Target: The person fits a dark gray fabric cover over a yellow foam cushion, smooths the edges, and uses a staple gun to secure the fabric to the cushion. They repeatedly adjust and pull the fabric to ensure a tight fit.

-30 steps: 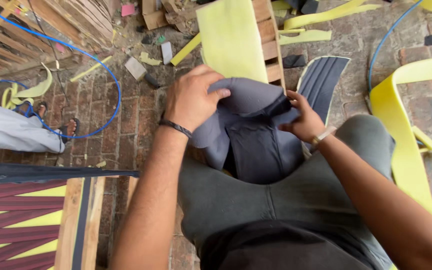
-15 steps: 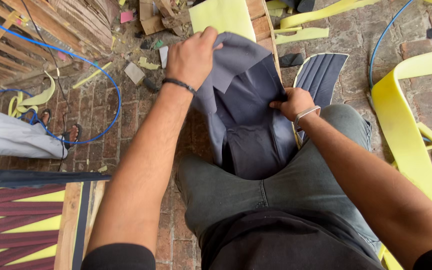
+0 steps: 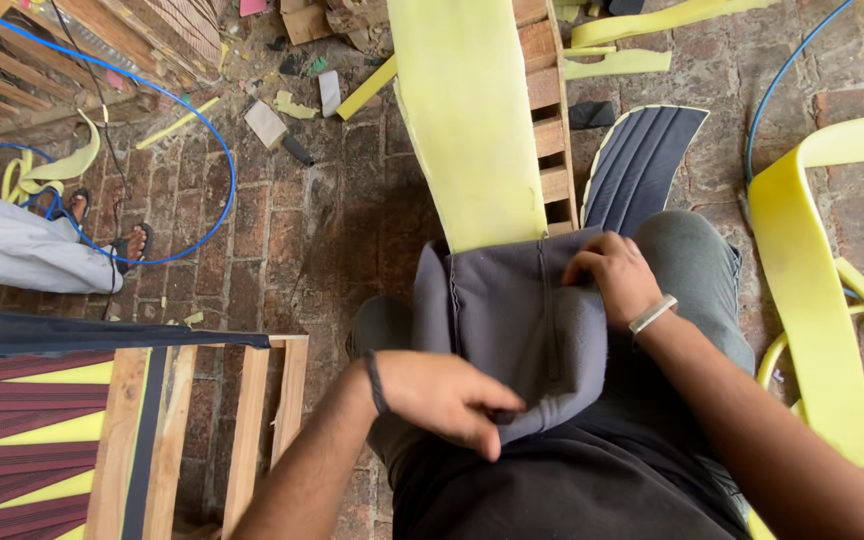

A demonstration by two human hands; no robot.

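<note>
A grey stitched fabric cover point(image 3: 512, 320) lies over my lap and reaches up to the near end of a long yellow foam slab point(image 3: 467, 120) fixed on a wooden frame point(image 3: 547, 130). My left hand point(image 3: 442, 398), with a dark band at the wrist, pinches the cover's near edge. My right hand point(image 3: 614, 275), wearing a light wristband, grips the cover's upper right part beside my knee.
A dark ribbed padded panel point(image 3: 642, 165) lies on the brick floor past my right knee. Yellow foam strips point(image 3: 812, 280) curve at the right. A wooden frame with striped webbing point(image 3: 42, 440) stands at lower left. Another person's sandalled foot point(image 3: 132, 245) and a blue hose point(image 3: 192, 120) are at left.
The cover has come down from the foam's upper part onto my lap. My left hand dropped from high on the cover to its near edge; my right hand shifted to the upper right.
</note>
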